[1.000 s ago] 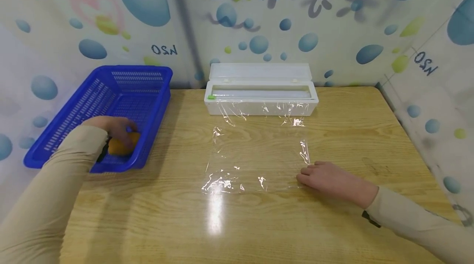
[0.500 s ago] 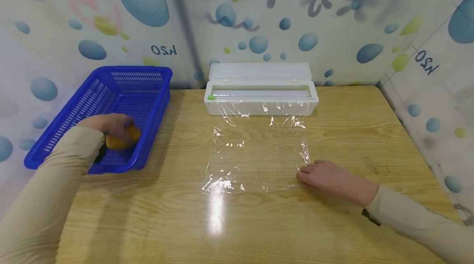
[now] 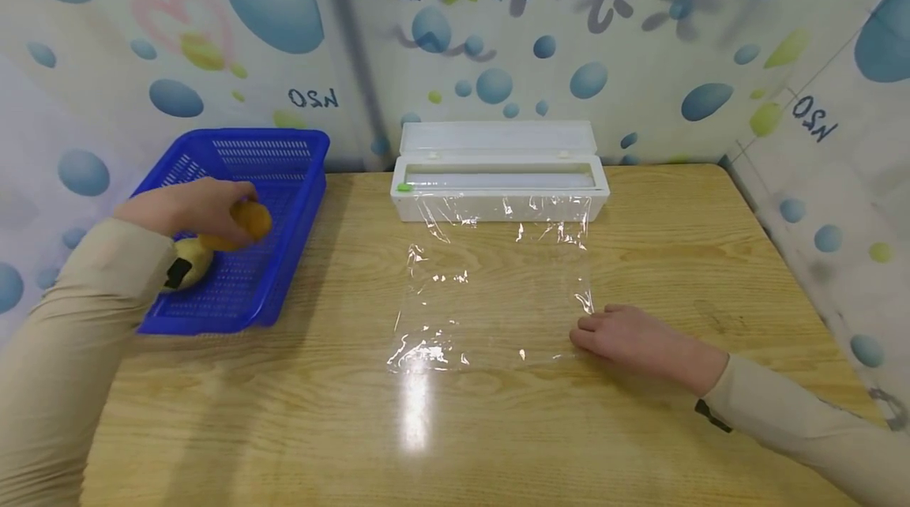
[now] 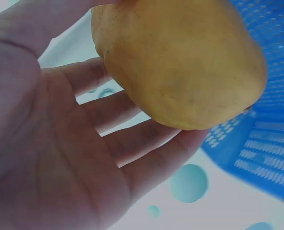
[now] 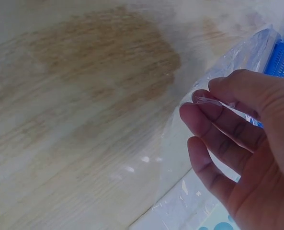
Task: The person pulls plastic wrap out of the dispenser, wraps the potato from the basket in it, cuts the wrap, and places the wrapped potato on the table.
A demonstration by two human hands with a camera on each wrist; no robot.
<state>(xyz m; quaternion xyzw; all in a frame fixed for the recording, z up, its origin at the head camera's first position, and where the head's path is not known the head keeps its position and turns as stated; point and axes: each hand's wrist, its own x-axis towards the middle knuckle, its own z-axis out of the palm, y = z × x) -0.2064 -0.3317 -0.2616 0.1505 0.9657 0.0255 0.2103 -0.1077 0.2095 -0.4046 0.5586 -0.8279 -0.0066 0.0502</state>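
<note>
In the head view my left hand (image 3: pixel 202 211) is over the blue basket (image 3: pixel 265 286), gripping a lumpy yellow-orange fruit (image 3: pixel 252 223). The left wrist view shows this fruit (image 4: pixel 180 67) close up, thumb on one side and fingertips on the other; its exact kind is unclear. Clear cling film (image 3: pixel 490 294) stretches over the table from the slot of a white cling film dispenser (image 3: pixel 501 207). At the film's near right corner my right hand (image 3: pixel 633 345) holds the edge. Thumb and forefinger pinch the film (image 5: pixel 209 100) in the right wrist view.
A pale yellowish round fruit (image 3: pixel 190 264) lies in the basket, partly hidden by the left wrist. The dispenser's lid (image 3: pixel 498 137) stands raised against the patterned wall (image 3: pixel 526 57). A green slider (image 3: pixel 404 187) sits at its left end. Wooden table surface (image 3: pixel 341 428) extends in front.
My left hand has lifted the yellow-orange fruit up from the basket's bottom, uncovering the pale fruit. The right hand stays at the film's corner.
</note>
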